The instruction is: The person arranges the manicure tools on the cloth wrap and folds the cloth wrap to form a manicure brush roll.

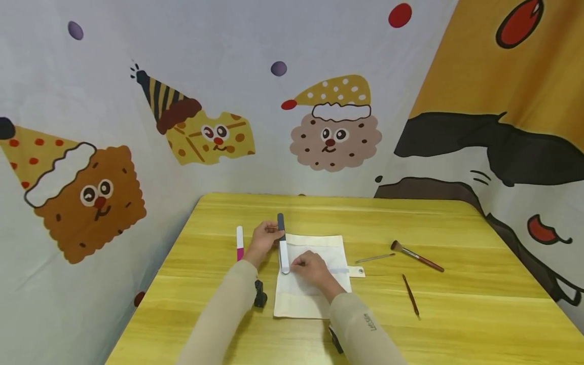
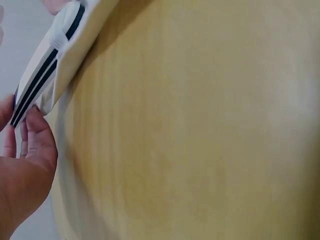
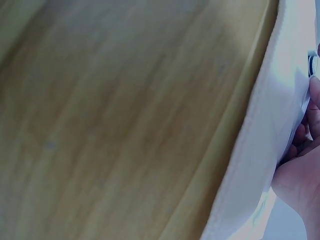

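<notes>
While our left hand (image 1: 262, 240) is pinching the dark-and-white stick (image 1: 283, 248), its white end is sitting just beside our right hand (image 1: 312, 266). We cannot tell whether the right is holding anything

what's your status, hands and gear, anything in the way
Left hand gripping dark-and-white round-ended flat stick. Right hand beside its white end, over cream rectangular cloth. No obstruction apparent; red-brown-handled brush lies apart, right.
</notes>
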`<state>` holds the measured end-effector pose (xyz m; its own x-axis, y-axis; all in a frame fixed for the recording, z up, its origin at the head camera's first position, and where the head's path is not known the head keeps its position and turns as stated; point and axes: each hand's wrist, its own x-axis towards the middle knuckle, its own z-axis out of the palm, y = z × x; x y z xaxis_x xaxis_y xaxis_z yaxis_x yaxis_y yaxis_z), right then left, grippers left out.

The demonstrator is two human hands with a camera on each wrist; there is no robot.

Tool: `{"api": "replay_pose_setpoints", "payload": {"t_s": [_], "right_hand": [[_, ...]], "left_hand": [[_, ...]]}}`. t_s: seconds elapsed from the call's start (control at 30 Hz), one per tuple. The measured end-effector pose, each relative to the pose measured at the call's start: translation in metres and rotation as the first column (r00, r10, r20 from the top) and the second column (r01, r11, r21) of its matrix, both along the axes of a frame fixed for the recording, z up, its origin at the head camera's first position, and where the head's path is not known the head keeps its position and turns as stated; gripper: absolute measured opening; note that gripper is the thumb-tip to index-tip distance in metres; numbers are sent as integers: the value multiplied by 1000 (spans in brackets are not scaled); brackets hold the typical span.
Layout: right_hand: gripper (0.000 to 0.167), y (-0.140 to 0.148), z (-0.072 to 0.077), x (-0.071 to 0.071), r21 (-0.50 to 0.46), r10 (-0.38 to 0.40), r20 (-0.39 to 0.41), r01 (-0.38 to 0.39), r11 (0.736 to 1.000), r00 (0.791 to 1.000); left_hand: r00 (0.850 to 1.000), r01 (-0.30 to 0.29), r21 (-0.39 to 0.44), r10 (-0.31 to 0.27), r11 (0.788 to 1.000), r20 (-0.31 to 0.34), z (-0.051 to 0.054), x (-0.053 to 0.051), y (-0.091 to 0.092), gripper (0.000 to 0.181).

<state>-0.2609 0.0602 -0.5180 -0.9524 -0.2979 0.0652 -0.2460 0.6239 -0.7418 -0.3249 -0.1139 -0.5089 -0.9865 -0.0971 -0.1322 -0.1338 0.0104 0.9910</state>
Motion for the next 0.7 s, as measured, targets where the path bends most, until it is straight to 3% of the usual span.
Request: {"api": "replay_pose_setpoints", "payload": {"t_s": [0.3,0.43,0.7], "right_hand": [[6,2,0,0,-18,-5,-27,4,1000,1000],[7,3,-1,-1,-19,-11,-34,10,1000,999],[5,2,-6,-2,-14,-20,-15,20,1000,1000]], "left_hand": [[990,119,-42,-115,992,84,1,11,-4,34],[989,124,-99,-115,987,93,2,8,-4,35],[997,63,-178,-53,982,61,3,-6,-1,44]]}}
